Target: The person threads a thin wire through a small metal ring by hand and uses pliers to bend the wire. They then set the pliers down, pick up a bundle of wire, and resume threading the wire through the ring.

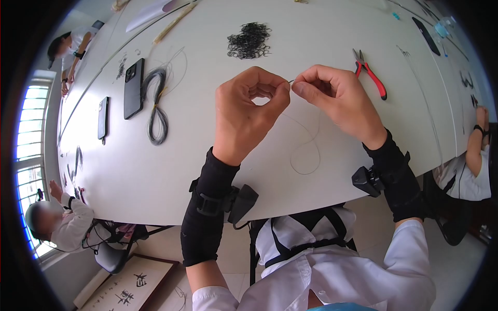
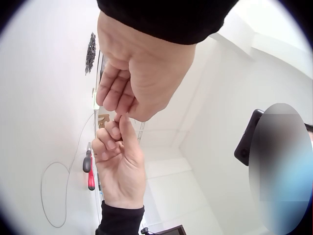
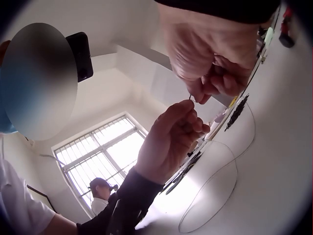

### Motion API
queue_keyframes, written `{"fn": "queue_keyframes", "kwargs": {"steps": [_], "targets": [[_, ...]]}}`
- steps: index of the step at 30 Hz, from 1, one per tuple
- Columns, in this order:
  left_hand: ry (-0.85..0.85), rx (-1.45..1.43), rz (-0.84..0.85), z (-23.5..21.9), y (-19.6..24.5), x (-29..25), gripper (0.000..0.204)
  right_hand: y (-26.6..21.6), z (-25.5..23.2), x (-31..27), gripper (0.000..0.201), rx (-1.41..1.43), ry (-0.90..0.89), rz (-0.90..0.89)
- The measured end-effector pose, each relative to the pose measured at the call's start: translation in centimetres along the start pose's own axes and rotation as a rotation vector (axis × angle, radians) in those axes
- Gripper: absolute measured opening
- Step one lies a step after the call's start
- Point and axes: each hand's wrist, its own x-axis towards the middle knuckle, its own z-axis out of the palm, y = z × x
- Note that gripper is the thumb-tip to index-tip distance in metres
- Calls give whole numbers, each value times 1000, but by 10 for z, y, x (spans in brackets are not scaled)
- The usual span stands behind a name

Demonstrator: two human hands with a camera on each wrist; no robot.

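1. White and long, the counter (image 1: 155,176) fills most of the head view, and other people sit along its edges.
2. Above the counter, the left hand (image 1: 249,111) and the right hand (image 1: 337,98) meet fingertip to fingertip.
3. The left grip is narrow: thumb and forefinger are curled into a ring and pinch the end of a thin wire (image 1: 306,150).
4. The right grip is also narrow, with thumb and forefinger pinching the same short wire end (it shows as a small dark tip between the two hands).
5. From the hands the wire hangs down and lies in a loose loop on the counter, just below the right hand.
6. Red-handled pliers (image 1: 371,75) lie on the counter near the right hand, not touching it.
7. A pile of small black rings (image 1: 250,40) lies further away, beyond both hands.
8. On the left side lie two dark phones (image 1: 134,87) and, just beside them, a bundle of dark wire (image 1: 155,106).
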Motion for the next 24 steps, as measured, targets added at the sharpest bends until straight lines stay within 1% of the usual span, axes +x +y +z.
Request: {"fn": "queue_keyframes", "kwargs": {"steps": [3,4,6,7,9,10,12,15,18,21,24], "targets": [[42,61,32,2,-5,1,7,-1,5,-4,17,-70,42,-76],[54,90,49,2,-6,1,6,-3,5,-5,16,-138,48,-113],[3,152,73,1,-7,1,5,-9,3,-6,15,-276,60,-186],[-23,182,85,1,-8,1,5,-9,3,-5,15,-290,60,-194],[-103,233,57,2,-4,0,3,-8,1,-4,15,-319,63,-207],[-143,259,43,2,-2,-1,3,-3,1,-2,15,-217,63,-183],[-168,254,69,2,0,-1,3,11,3,2,16,-14,65,-136],[-169,215,93,1,-1,-2,4,16,0,6,19,28,43,-104],[-142,137,81,2,-1,-2,4,1,-9,2,23,201,-91,216],[-74,28,51,4,-2,-2,4,5,-9,2,25,361,-127,322],[-18,-62,18,6,-3,-1,5,0,-9,1,24,352,-149,330]]}}
